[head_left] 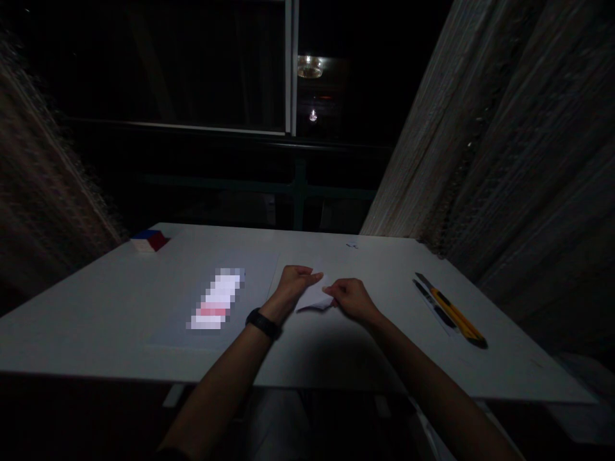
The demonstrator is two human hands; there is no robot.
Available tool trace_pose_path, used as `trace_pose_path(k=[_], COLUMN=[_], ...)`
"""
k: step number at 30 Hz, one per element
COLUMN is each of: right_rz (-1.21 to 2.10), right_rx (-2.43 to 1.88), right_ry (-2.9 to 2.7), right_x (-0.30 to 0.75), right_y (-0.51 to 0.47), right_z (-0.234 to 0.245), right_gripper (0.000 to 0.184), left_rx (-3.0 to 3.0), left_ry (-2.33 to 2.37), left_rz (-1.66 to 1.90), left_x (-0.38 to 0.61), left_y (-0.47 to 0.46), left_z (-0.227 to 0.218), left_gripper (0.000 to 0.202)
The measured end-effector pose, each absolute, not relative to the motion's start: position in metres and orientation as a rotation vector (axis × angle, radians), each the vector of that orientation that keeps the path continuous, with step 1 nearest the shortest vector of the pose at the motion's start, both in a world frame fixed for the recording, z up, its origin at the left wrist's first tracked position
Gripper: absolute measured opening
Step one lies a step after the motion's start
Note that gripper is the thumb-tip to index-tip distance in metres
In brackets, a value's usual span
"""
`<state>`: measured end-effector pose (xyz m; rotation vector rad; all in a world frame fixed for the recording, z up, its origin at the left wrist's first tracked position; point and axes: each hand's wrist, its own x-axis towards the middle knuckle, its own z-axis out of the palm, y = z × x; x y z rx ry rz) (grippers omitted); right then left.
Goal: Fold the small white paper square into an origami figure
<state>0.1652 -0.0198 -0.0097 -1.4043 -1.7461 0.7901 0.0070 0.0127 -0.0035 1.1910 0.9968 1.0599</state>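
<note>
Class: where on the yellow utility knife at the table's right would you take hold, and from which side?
Grip the utility knife at mid-handle, from above and its right, I'd judge: it lies flat, blade end pointing away, and a dark slim tool lies close along its left.

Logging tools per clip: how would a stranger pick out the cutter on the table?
Find the white table, then its right side, beyond the right hand that pinches the paper. Two long tools lie there side by side. The cutter is the one nearer the table's right edge and is yellow, while the slimmer tool beside it is dark.
</note>
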Motion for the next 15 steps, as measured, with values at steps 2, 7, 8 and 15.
trace_pose_path(k=[2,7,8,15], right_rz=[0.868,0.966,0.978,0.864], right_rx=[-1.370,-1.197,-1.156,-1.197], right_ry=[-1.734,-1.601,-1.543,-1.382], right_x=[0.1668,0.1729,0.1732,0.1698], right_y=[-0.0183,-0.0147,-0.0141,-0.0105], right_z=[-0.0110,-0.0100,-0.0099,-0.0152], right_gripper=[0.029,0.025,0.024,0.025], left_rx=[1.217,1.307,1.338,1.569], left_ry=[1.025,1.060,1.068,1.095], left_rz=[1.076,1.034,1.014,0.899], left_x=[0.0070,0.0095,0.0105,0.0151], left_y=[0.0129,0.0110,0.0101,0.0070], left_z=[-0.0042,-0.0034,-0.0036,-0.0117], left_gripper=[0.035,0.035,0.035,0.033])
